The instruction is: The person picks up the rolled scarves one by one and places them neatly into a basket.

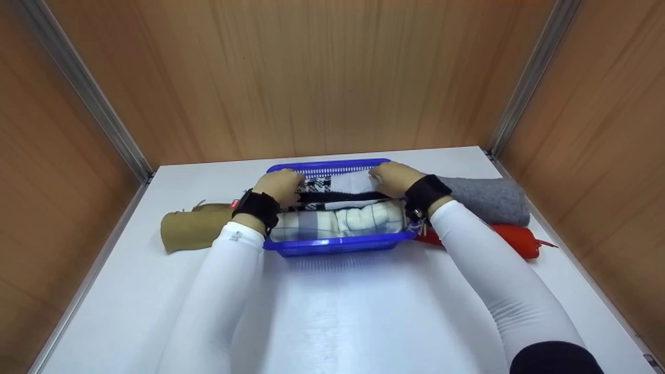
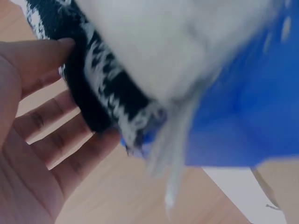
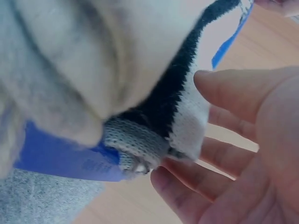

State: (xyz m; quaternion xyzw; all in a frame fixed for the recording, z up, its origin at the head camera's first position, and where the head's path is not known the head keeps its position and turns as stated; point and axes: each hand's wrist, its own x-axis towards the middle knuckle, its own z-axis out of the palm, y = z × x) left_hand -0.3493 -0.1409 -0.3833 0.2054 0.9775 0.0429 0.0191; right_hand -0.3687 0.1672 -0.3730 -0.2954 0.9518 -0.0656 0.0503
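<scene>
A rolled black-and-white knitted scarf (image 1: 358, 183) lies along the far side of a blue plastic basket (image 1: 340, 246). My left hand (image 1: 280, 186) holds its left end. In the left wrist view the thumb (image 2: 56, 49) lies on the black stripe and the fingers reach behind the knit. The right end is between the thumb and fingers of my right hand (image 1: 397, 179); the thumb (image 3: 210, 84) touches the white stripe in the right wrist view. A cream-and-grey checked cloth roll (image 1: 358, 221) with fringe lies in front of the scarf, inside the basket.
Left of the basket lies an olive-brown roll (image 1: 192, 228). A grey felt-like roll (image 1: 483, 200) and a red roll (image 1: 519, 241) with a tassel lie to the right. Wood-grain panels (image 1: 332, 78) enclose the white table (image 1: 332, 311) at the back and sides.
</scene>
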